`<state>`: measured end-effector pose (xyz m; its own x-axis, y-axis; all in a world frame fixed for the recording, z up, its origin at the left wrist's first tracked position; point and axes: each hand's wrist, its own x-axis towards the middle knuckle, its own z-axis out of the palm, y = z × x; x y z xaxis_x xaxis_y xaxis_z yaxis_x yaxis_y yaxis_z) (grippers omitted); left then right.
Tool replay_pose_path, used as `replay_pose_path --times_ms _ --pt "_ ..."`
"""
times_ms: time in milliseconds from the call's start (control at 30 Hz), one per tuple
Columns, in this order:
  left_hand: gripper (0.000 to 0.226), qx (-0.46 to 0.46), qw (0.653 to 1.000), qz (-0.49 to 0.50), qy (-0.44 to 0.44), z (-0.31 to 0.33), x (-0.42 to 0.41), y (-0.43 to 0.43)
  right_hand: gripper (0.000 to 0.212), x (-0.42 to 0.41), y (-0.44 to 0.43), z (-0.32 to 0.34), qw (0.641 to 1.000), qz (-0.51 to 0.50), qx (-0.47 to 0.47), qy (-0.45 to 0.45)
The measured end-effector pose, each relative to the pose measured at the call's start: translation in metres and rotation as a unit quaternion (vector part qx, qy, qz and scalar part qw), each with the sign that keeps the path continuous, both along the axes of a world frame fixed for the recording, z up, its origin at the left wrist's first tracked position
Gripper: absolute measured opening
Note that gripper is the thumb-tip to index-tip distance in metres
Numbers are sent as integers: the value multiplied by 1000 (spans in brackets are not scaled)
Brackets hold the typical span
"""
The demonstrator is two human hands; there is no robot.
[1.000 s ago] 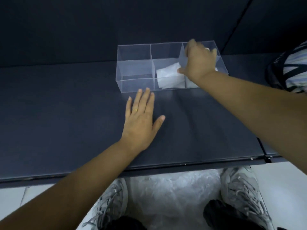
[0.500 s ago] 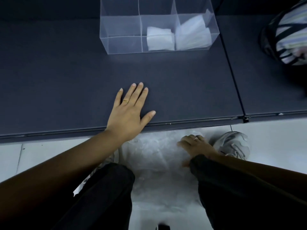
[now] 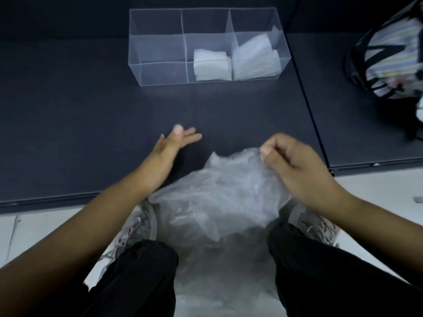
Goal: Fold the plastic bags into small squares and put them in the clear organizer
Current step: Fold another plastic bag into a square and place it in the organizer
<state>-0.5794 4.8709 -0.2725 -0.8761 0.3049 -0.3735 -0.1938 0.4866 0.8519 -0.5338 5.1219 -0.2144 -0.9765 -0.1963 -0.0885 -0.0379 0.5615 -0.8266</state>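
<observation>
- Plastic bag (image 3: pixel 219 186) pinched in my right hand (image 3: pixel 295 165) at the front edge of the desk (image 3: pixel 91 133); left hand (image 3: pixel 169 145) spread, holding nothing.
- Next, I think: lay it flat, fold.

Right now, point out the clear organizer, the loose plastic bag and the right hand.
clear organizer (image 3: pixel 163 73), head view, front wall, left compartment.
loose plastic bag (image 3: pixel 219 191), head view, crumpled middle.
right hand (image 3: pixel 295 163), head view, back of hand.
</observation>
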Motion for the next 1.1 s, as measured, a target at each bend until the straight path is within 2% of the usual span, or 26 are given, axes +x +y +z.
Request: replay_pose_path --times_ms 67,100,133,200,267,333,400,467,533,600,667,733,800,900,967,1100 --pt "92 201 971 -17 -128 23 -5 -6 28 -22 -3 6 999 -48 -22 -7" --pt "89 245 958 -40 -143 34 -7 -8 29 -32 -4 6 997 -62 -32 -21" --pt "81 250 957 -58 -134 43 -8 -9 32 -41 -5 5 995 -74 -50 -43" --pt "56 218 971 -41 -94 51 -11 -6 39 -56 -7 1 981 -97 -120 -119" --pt "43 205 975 34 -80 50 -13 -3 36 -68 -12 -3 967 -121 -151 -165" --pt "31 182 976 96 -69 45 -14 0 35 -78 -10 -6 978 -156 -77 -113" --pt "19 166 974 140 -62 39 -10 3 31 -77 -7 -1 979 -203 -19 3" --pt "16 145 969 193 -56 35 -7 5 32 -64 -4 7 970 -229 -37 79" --pt "28 105 969 219 -52 31 -3 7 37 -42 -6 8 974 -208 -73 60" --pt "58 76 972 213 -60 28 -2 11 47 -26 -13 3 987 -151 -51 -27" --pt "84 82 974 198 -73 27 -4 18 67 -24 -20 -3 990 -112 -14 -85" --pt "88 69 978 187 -69 27 -10 23 79 -38 -27 -6 989 -120 -12 -84" --pt "67 45 976 204 -55 27 -18 26 70 -59 -34 -8 987 -141 -18 -72" --pt "23 85 968 233 -29 25 -29 30 32 -85 -43 -13 987 -150 -25 -56" --pt "2 103 967 231 -18 24 -33 33 35 -93 -43 -16 986 -143 -74 -51" --pt "10 136 963 232 -6 22 -37 34 31 -90 -30 -13 979 -116 -157 -55"
